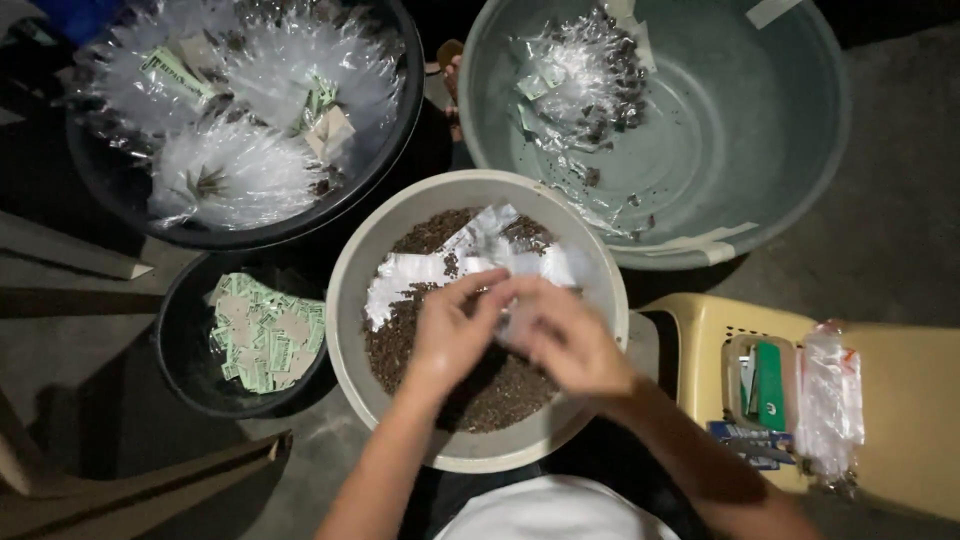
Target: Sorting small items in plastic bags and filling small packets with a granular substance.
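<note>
Far left sits a black basin (pixel 100 180) heaped with filled clear plastic packets (pixel 235 175), and below it a smaller black bowl (pixel 180 360) holding a pile of green-and-tan paper labels (pixel 265 335). In the middle stands the beige basin (pixel 350 290) of dark brown seeds (pixel 400 340), with a few white plastic sachets (pixel 420 275) lying across the seed bed toward its upper side. Both hands meet over this basin: the left hand (pixel 450 335) comes in from the lower left with its grip pinched on one edge of a small clear plastic bag (pixel 510 290), and the right hand (pixel 570 345) comes in from the lower right, its grip pressed onto the same bag's other side. The bag sits between the two sets of fingertips, just above the seeds, its mouth seemingly turned up and away from the person, though blur hides the detail; neither hand is clearly nearer. To the upper right lies a grey-green tub (pixel 800 170) with crumpled plastic and scattered seeds. Far right, a yellow plastic stool (pixel 900 400) carries a green flat object (pixel 770 385) and a bundle of clear bags (pixel 830 400).
</note>
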